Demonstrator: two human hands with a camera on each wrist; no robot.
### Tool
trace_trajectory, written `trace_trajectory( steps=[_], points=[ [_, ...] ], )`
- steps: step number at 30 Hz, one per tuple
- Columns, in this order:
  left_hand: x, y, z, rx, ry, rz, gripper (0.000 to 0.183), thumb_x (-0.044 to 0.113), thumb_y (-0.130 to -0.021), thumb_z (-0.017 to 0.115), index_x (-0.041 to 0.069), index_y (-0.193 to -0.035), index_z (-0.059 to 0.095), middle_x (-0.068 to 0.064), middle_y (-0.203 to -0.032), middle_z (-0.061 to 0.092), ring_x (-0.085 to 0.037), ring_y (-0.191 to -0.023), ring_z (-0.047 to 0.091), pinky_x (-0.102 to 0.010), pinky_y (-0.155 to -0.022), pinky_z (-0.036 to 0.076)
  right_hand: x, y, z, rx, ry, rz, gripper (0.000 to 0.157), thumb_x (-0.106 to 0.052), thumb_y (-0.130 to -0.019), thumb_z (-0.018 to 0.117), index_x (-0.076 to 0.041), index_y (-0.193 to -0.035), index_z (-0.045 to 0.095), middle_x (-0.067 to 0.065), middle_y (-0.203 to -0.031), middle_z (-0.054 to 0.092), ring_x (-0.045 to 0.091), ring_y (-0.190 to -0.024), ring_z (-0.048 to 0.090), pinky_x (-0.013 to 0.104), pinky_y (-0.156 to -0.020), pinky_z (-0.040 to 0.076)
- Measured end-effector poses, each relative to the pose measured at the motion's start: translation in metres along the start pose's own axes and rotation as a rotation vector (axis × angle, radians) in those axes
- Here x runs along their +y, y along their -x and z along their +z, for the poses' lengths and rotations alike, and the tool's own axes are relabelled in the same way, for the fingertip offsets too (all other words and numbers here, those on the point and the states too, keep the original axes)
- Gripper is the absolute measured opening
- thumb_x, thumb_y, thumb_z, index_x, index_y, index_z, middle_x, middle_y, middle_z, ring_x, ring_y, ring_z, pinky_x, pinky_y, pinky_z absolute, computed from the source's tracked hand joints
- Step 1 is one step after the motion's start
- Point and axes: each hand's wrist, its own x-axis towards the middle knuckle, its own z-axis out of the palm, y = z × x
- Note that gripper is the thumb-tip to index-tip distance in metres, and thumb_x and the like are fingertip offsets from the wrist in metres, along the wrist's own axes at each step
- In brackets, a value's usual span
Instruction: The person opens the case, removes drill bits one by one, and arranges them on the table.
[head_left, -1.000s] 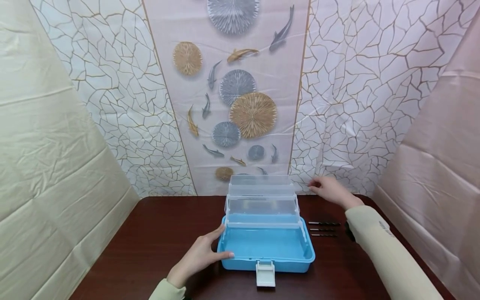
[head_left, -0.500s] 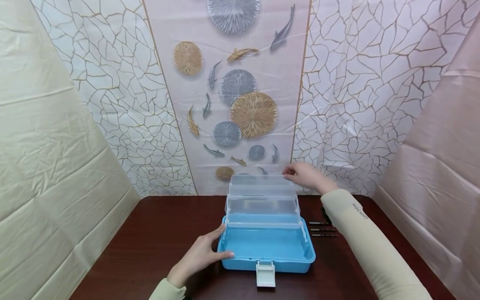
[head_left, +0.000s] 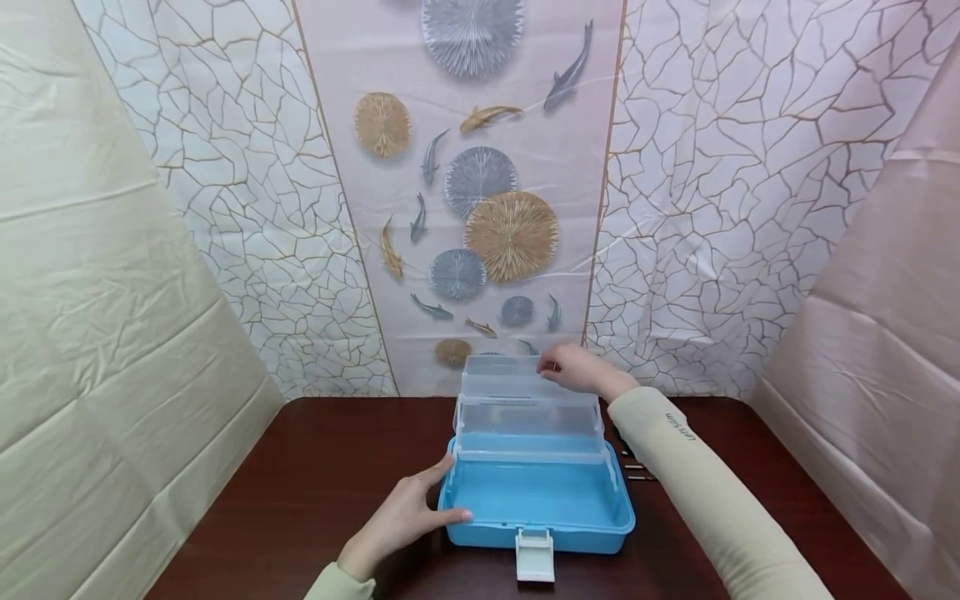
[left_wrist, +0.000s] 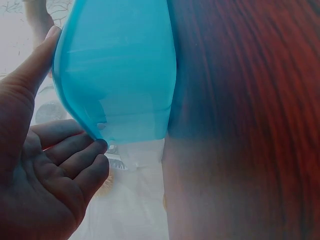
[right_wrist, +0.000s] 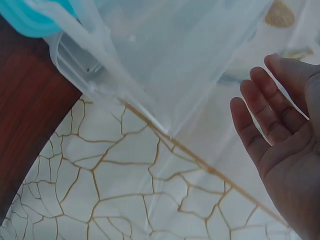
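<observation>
A blue plastic toolbox (head_left: 536, 497) stands with its lid up and its translucent fold-out trays (head_left: 528, 427) raised at the back. My left hand (head_left: 397, 512) grips the box's front left corner, thumb on the front rim and fingers against the left side. The left wrist view shows those fingers (left_wrist: 75, 162) bent at the blue rim. Above the topmost tray's right end is my right hand (head_left: 577, 367). In the right wrist view its loosely bent fingers (right_wrist: 272, 105) hold nothing and are apart from the clear plastic.
Drill bits (head_left: 640, 478) lie on the dark wooden table (head_left: 315, 475) right of the box, partly hidden by the right sleeve (head_left: 697, 475). A white latch (head_left: 535, 556) hangs down in front. Patterned cloth (head_left: 675, 208) closes off the back.
My right hand has moved left, from beside the box to over the top tray's right end, and its sleeve now covers more of the drill bits. The left hand stays in place.
</observation>
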Motion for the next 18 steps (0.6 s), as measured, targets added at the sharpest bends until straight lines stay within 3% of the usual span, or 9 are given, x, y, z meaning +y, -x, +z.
trace_trajectory(
  steps=[3,10,18],
  points=[
    [0.000,0.000,0.000,0.003,-0.002,0.000,0.095,0.058,-0.085,0.075,0.005,-0.155,0.038,-0.013,-0.157,0.040,-0.032,-0.139,0.046,-0.053,-0.104,0.046,-0.004,-0.001,0.005,-0.016,0.022,-0.046,0.010,-0.006,-0.096,0.066,-0.001,-0.102,0.074,0.008,-0.095,0.072,0.022,-0.087,0.067,0.039,-0.081,0.056],
    [-0.001,-0.001,0.001,0.005,-0.004,0.002,0.095,0.056,-0.086,0.075,0.005,-0.155,0.037,-0.013,-0.157,0.039,-0.032,-0.139,0.046,-0.053,-0.104,0.047,-0.012,-0.006,0.014,-0.089,0.041,0.032,0.010,-0.007,-0.094,0.071,-0.004,-0.102,0.075,0.004,-0.093,0.071,0.019,-0.087,0.066,0.035,-0.081,0.057],
    [-0.003,-0.002,0.003,0.005,-0.002,-0.015,0.095,0.056,-0.085,0.076,0.007,-0.156,0.037,-0.011,-0.157,0.040,-0.030,-0.139,0.046,-0.054,-0.105,0.045,-0.017,-0.012,0.021,-0.127,0.044,0.027,0.012,-0.008,-0.095,0.071,-0.004,-0.104,0.076,0.006,-0.095,0.072,0.020,-0.088,0.067,0.035,-0.080,0.057]
  ],
)
